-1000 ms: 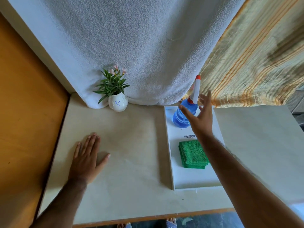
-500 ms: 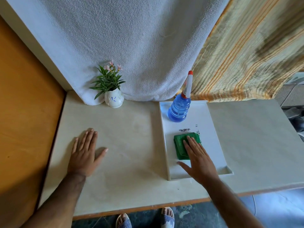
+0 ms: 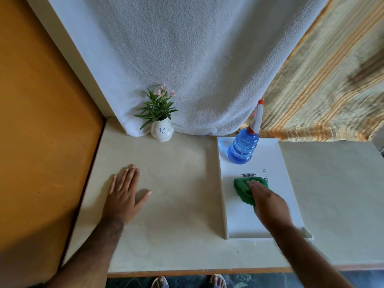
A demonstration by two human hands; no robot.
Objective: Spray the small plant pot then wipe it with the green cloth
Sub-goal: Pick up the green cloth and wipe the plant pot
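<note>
The small white plant pot with green leaves and pink flowers stands at the back of the table against the white towel. A blue spray bottle with a white and red nozzle stands upright at the far end of the white tray. In the middle of the tray lies the green cloth, bunched up under the fingers of my right hand, which grips it. My left hand rests flat on the table, fingers spread, well in front of the pot.
A white towel hangs behind the table, with a striped curtain to its right. An orange wall panel borders the table's left edge. The table's front edge runs near the bottom, with feet below it.
My right hand left the spray bottle, came down onto the green cloth and closed on it; the cloth is now crumpled and shifted. My left hand has stayed flat on the table.
</note>
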